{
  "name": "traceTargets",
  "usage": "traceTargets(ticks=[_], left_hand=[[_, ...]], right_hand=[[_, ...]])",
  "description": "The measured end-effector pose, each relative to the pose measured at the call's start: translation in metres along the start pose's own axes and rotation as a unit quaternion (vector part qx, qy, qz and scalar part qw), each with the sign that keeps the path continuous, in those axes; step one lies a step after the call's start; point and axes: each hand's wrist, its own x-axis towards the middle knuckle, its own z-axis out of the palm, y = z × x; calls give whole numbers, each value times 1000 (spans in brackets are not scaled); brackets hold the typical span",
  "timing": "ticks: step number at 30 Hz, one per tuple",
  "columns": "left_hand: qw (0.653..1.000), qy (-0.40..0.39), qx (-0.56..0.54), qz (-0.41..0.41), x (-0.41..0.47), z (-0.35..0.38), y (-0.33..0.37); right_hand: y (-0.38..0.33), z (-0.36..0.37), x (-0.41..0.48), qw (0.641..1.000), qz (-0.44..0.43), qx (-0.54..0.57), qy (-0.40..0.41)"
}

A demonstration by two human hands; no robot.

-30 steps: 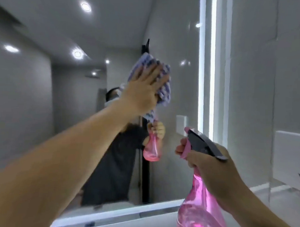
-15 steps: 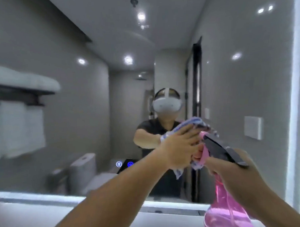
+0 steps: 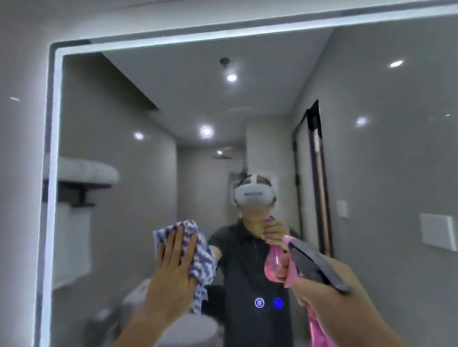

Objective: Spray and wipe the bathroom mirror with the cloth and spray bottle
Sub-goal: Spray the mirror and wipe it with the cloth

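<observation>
A: How's the grip on each side?

B: The left hand [image 3: 174, 268] lies flat with fingers spread, pressing the cloth [image 3: 197, 255] against the mirror [image 3: 378, 168]. The right hand [image 3: 331, 297] is clenched around the neck of the pink bottle [image 3: 317, 331], its dark trigger head [image 3: 314, 263] aimed toward the glass.

A: What has changed?

B: A second ago the cloth was high and toward the mirror's right side. Half a second ago it had dropped to mid-height, just beside the bottle's nozzle. Now it sits left of centre, well apart from the bottle, with its loose corner hanging below the palm. The view has also swung left, so the lit frame [image 3: 53, 153] and upper left corner show.

A: What does that mean for the job?

B: I judge the wipe is working across the glass from right to left, so the left portion is probably what remains. I see no droplets or streaks on the glass, though the picture is too soft to be sure.

A: And the bottle?

B: Held up near the lower right, above the two lit touch icons [image 3: 268, 303], ready for another spray if the left side needs wetting.
</observation>
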Motion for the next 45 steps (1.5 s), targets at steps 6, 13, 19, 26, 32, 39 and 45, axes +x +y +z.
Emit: traceTargets(ticks=[6, 13, 19, 26, 32, 39, 45], left_hand=[[992, -107, -15, 63, -121, -9, -59], [947, -25, -100, -306, 64, -31, -109], [991, 23, -50, -123, 8, -11, -115], [985, -142, -90, -46, -200, 18, -89], [987, -46, -41, -147, -82, -9, -137], [959, 9, -57, -277, -16, -16, -139], [987, -119, -80, -76, -189, 18, -64]], right_hand=[[-22, 99, -22, 994, -37, -41, -98], [-29, 143, -21, 995, -45, -65, -63], [-14, 163, -9, 997, -26, -68, -37], [15, 188, -24, 997, 30, -54, -39], [11, 190, -20, 997, 1, -59, -55], [2, 171, -24, 995, -13, -66, -76], [24, 147, -38, 993, 27, -112, -34]])
